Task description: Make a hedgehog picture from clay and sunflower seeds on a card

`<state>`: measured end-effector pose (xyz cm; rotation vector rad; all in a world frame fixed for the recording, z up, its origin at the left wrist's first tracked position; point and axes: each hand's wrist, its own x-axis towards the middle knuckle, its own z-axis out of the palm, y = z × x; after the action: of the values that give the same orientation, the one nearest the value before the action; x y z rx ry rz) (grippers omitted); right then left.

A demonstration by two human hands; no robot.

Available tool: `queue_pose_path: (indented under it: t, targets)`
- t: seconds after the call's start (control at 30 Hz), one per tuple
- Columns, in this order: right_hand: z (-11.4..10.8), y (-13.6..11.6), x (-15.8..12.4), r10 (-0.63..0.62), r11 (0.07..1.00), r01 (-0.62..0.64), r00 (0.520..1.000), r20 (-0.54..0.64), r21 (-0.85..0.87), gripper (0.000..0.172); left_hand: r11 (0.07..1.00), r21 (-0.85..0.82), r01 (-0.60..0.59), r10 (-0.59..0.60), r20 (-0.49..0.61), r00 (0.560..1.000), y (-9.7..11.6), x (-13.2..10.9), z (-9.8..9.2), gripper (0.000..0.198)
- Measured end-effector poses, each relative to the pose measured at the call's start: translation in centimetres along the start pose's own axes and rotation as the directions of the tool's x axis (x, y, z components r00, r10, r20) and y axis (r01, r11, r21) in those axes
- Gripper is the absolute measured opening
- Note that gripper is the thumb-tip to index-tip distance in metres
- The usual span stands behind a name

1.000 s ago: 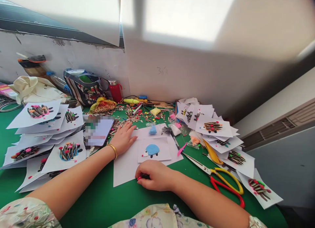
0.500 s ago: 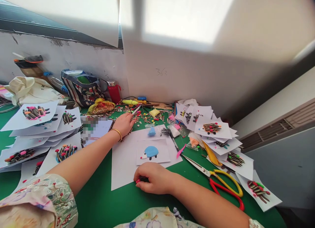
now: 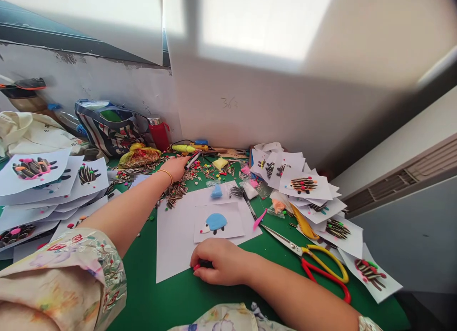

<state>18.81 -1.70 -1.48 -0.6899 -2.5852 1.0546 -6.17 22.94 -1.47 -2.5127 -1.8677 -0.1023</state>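
My left hand (image 3: 176, 169), with a gold bangle at the wrist, reaches over the back of the table. Its fingers stretch out beside two pens (image 3: 193, 159), above scattered striped sunflower seeds (image 3: 174, 194). Whether the fingertips touch the pens I cannot tell. Closer in, my right hand (image 3: 222, 262) is closed around something dark with a bit of red, mostly hidden by the fingers. It rests at the lower edge of a large white sheet (image 3: 171, 255). Just beyond lies a small white card (image 3: 233, 226) bearing a blue clay hedgehog (image 3: 216, 222) with dark feet.
Stacks of cards with seed hedgehogs stand left (image 3: 85, 193) and right (image 3: 321, 212). Scissors (image 3: 285, 240) with red and yellow handles lie right of the sheet. Clay packets, including a blue lump (image 3: 216, 191), sit behind the card. A red bottle (image 3: 159, 135) stands at the wall.
My left hand has moved farther back, uncovering more of the seed pile. My right hand stays closed by the sheet. The view has shifted slightly to the right.
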Motion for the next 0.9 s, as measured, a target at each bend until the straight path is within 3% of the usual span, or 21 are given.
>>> queue_pose_path:
  t: [0.1,0.27,0.43,0.57,0.67,0.9]
  targets:
    - [0.0,0.0,0.0,0.001,1.0,-0.001,1.0,0.007,-0.013,0.011,1.0,0.01,0.002,-0.003,0.002,1.0,-0.3,-0.7,-0.5,0.062]
    - [0.0,0.0,-0.1,-0.011,1.0,0.011,1.0,0.004,-0.028,0.011,1.0,0.006,0.02,-0.02,0.003,1.0,-0.9,-2.0,-1.8,0.035]
    - [0.1,0.0,-0.1,0.005,1.0,-0.005,1.0,-0.005,-0.019,0.011,0.997,-0.013,0.08,-0.081,-0.035,0.996,-0.6,-2.3,-1.9,0.047]
    - [0.1,0.0,-0.1,0.003,1.0,-0.003,1.0,-0.01,-0.017,0.011,0.999,-0.024,0.036,-0.035,0.031,0.999,0.1,-1.8,-1.2,0.064]
    - [0.0,0.0,0.0,0.01,1.0,-0.01,1.0,-0.005,-0.019,0.011,0.999,-0.018,0.032,-0.031,0.078,0.997,0.6,-1.5,-1.0,0.066]
    - [0.1,-0.1,0.0,0.024,1.0,-0.024,1.0,-0.008,-0.018,0.011,0.993,-0.034,0.114,-0.109,0.13,0.986,-0.4,-2.6,-2.9,0.033]
